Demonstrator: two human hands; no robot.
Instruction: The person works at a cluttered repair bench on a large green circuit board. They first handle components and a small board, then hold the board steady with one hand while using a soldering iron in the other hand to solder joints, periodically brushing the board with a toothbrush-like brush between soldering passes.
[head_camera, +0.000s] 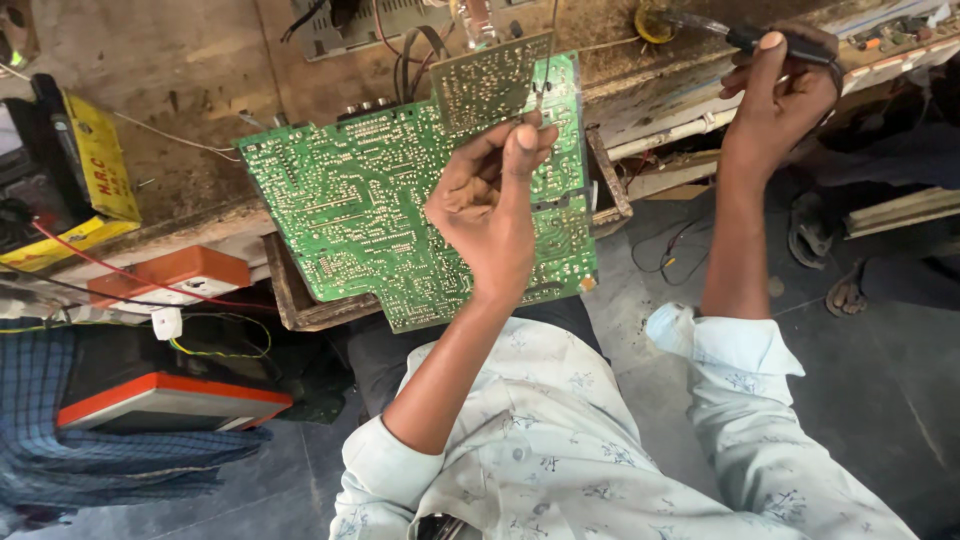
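L hand pinching wire over green board; R hand gripping iron past board edge.

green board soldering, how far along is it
Done: the green board lies solder side up across a wooden tray, and a smaller board stands at its top edge. In hand: the left hand pinches a thin wire, and the right hand holds a soldering iron away from the board. Left: no joint is being touched yet.

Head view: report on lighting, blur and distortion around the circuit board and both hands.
Head view: soft, even daylight, no harsh glare on the green circuit board; the left hand is sharp and casts little shadow; the right hand gripping a dark tool is slightly soft; straight edges bow mildly towards the frame's borders.
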